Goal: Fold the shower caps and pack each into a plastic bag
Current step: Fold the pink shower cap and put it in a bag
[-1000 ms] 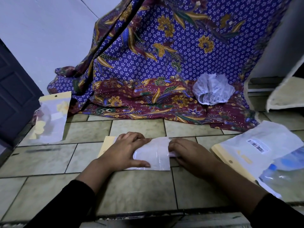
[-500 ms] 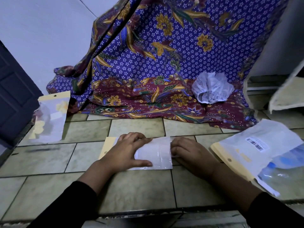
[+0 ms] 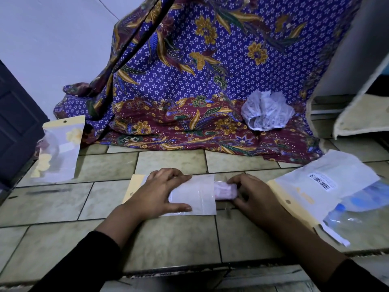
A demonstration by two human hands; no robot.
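Observation:
A small clear plastic bag [image 3: 197,197] with a yellow header lies flat on the tiled floor in front of me. My left hand [image 3: 157,192] rests on the bag, thumb along its near edge and fingers over its far edge, holding it down. A folded pink shower cap [image 3: 224,190] pokes out of the bag's right-hand mouth. My right hand [image 3: 250,197] grips the cap's outer end with curled fingers. A crumpled white shower cap [image 3: 266,110] sits on the batik cloth at the back right.
A patterned batik cloth [image 3: 189,91] drapes down the wall onto the floor. A packed bag [image 3: 56,150] leans at the left by a dark door. A stack of yellow-headed bags with a barcode label [image 3: 320,186] lies to the right. A step edge runs below my forearms.
My right hand has drawn back a little to the right, and the pink folded cap now shows at the bag's mouth. My left hand has stayed on the bag.

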